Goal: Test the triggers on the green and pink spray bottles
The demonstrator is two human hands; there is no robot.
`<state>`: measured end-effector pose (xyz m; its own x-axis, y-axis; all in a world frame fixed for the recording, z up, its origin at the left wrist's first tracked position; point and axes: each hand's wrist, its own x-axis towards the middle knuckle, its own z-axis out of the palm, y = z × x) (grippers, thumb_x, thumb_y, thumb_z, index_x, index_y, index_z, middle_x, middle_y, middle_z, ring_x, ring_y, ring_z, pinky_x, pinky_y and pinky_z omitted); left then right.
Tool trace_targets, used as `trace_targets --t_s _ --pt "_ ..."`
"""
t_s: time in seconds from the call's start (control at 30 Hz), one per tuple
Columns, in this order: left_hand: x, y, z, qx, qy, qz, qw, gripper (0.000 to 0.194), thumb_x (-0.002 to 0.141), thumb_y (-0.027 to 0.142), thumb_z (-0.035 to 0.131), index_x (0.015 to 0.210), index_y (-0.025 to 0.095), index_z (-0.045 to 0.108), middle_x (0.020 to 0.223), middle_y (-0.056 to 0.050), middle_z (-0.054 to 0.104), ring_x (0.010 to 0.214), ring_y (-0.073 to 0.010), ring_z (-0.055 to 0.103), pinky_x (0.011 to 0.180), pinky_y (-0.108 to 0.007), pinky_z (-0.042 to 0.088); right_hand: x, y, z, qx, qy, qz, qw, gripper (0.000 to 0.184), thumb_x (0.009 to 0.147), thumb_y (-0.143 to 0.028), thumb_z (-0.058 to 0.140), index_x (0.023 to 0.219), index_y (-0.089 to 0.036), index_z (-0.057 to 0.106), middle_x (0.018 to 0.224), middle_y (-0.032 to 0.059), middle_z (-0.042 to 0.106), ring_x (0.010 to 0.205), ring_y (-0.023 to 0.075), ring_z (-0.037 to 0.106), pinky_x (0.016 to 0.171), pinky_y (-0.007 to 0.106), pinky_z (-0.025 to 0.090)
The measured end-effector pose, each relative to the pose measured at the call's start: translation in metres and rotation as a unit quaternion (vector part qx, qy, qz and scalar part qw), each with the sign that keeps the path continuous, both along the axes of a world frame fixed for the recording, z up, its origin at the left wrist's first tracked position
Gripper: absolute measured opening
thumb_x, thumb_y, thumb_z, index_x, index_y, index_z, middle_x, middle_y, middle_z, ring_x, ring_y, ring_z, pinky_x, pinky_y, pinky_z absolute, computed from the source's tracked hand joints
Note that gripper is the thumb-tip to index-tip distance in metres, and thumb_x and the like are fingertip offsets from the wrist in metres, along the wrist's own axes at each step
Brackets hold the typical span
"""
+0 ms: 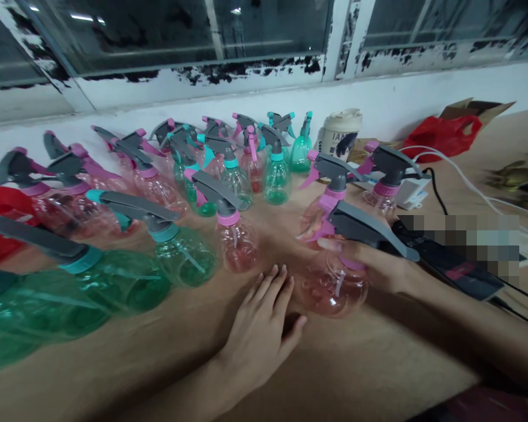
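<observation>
The right hand (372, 255) grips a pink spray bottle (334, 287), its thin tube inside. The left hand (264, 319) lies open, empty.

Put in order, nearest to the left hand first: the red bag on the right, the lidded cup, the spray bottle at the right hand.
1. Spray bottle at the right hand: just right of the left hand.
2. Lidded cup: at the back.
3. Red bag: back, farther right.
</observation>
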<state>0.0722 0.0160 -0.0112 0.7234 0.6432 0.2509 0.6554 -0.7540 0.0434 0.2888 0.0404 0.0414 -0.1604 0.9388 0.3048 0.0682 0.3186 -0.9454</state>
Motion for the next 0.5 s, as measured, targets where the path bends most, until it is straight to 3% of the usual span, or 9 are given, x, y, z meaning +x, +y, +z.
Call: trace_targets --t_s 0.13,0.37,0.5 --pt "0.0 0.0 0.001 -0.007 -0.006 -0.001 1.0 0.052 0.092 0.039 0.047 0.133 0.006 0.043 0.143 -0.017 0.04 0.132 -0.0281 0.036 0.104 -0.046 0.037 -0.002 -0.003 0.008 -0.003 -0.006 -0.008 1.0 0.017 0.083 -0.041 0.06 0.087 -0.026 0.067 0.079 0.0008 0.065 0.077 0.0192 0.061 0.074 0.035 0.05" --pt "-0.001 -0.001 0.001 0.001 -0.008 -0.003 1.0 0.052 0.093 0.039 0.046 0.133 0.007 0.043 0.143 -0.017 0.04 0.132 -0.0275 0.037 0.104 -0.046 0.037 0.003 -0.005 0.012 0.07 -0.055 -0.042 0.995 0.022 0.085 -0.037 0.058 0.067 -0.024 0.059 0.062 -0.0025 0.055 0.058 0.0145 0.05 0.06 0.031 0.042" --pt "-0.001 -0.001 0.0 0.001 -0.01 -0.004 1.0 0.052 0.092 0.039 0.046 0.133 0.006 0.043 0.142 -0.017 0.041 0.132 -0.0279 0.037 0.104 -0.046 0.038 0.002 -0.003 0.009 0.044 -0.038 -0.027 0.998 0.017 0.086 -0.037 0.058 0.075 -0.025 0.063 0.068 -0.0013 0.058 0.066 0.0163 0.055 0.068 0.032 0.046"
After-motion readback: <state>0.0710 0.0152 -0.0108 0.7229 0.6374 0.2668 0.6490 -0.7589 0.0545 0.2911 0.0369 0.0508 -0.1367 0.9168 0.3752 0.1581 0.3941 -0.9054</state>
